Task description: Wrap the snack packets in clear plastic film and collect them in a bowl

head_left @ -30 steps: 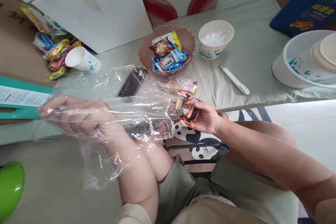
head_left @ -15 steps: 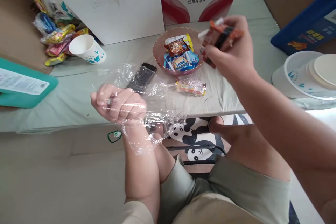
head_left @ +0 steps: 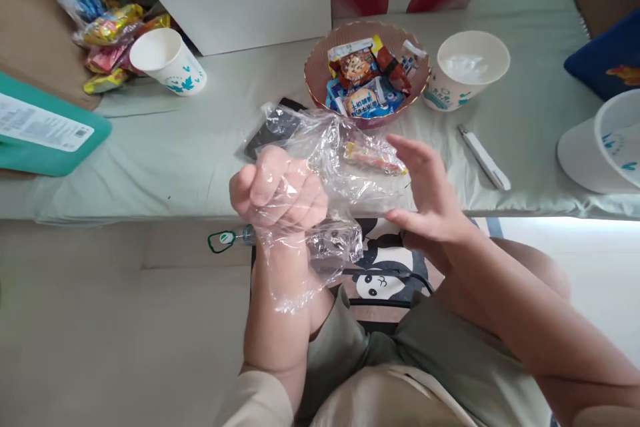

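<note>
My left hand [head_left: 287,193] is closed in a fist on a crumpled clear plastic bag [head_left: 345,173], which spreads over the wrist and to the right. With thumb and fingers apart and nothing between them, my right hand [head_left: 433,193] is just right of the bag. Behind the bag lies a yellow and red wrapped snack [head_left: 375,159], partly seen through the film. Beyond it stands a pink glass bowl [head_left: 315,77] with a gold rim, holding several packaged snacks [head_left: 363,70]. The bag partly covers a black phone [head_left: 273,130].
Right of the bowl are a paper cup [head_left: 467,80] with clear plastic inside and a white utility knife [head_left: 484,157]. Another paper cup [head_left: 170,67] leans at left near bagged snacks [head_left: 110,27]. White boxes [head_left: 250,0] stand behind; a white tub [head_left: 600,140] is far right.
My right hand has released the brown-and-orange snack pack into the bowl and come back beside the bag. My left hand has moved right with the bag. The view has shifted, revealing the cup and knife.
</note>
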Demonstrator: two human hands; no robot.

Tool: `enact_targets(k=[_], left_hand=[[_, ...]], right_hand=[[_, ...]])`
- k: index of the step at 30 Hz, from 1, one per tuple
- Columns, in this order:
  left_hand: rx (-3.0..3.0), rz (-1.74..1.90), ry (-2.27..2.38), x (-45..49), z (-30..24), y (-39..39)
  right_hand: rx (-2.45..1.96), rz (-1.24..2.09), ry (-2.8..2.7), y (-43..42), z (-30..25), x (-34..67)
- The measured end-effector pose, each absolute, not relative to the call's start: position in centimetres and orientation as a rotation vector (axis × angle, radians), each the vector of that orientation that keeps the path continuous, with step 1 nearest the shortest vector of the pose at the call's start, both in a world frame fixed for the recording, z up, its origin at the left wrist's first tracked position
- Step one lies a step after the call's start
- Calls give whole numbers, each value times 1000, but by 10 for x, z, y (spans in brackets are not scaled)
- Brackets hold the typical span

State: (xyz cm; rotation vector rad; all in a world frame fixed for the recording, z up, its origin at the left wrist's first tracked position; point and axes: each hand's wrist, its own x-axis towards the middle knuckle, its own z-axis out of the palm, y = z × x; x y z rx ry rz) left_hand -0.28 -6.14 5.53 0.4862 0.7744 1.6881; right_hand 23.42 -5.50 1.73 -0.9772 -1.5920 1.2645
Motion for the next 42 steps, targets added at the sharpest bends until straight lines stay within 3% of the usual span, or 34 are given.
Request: enact_targets(k=[6,10,15,24,32,38,42], left_hand=[[618,1614,697,6,62,-52],[793,1235,744,-14,70,-40],[951,1089,1217,-26,73,-35],[581,1202,1362,-5,88,-30],[500,1119,1352,0,77,-29],[427,1244,1324,-18,71,-31],[280,1495,1189,-24,70,-31]], right_hand=[[-958,1298,-1383,-56,11,224],[-1066,1241,-1134,-36,15,241],[-1300,1194,-1090,-17,19,277],[-1349,1089,-964,-4,1,315],[-1427,1237,-1424,-15,4,280],[-1434,1143,-1021,-1,16,287],[-1349,1401,-841,-8,14,282]])
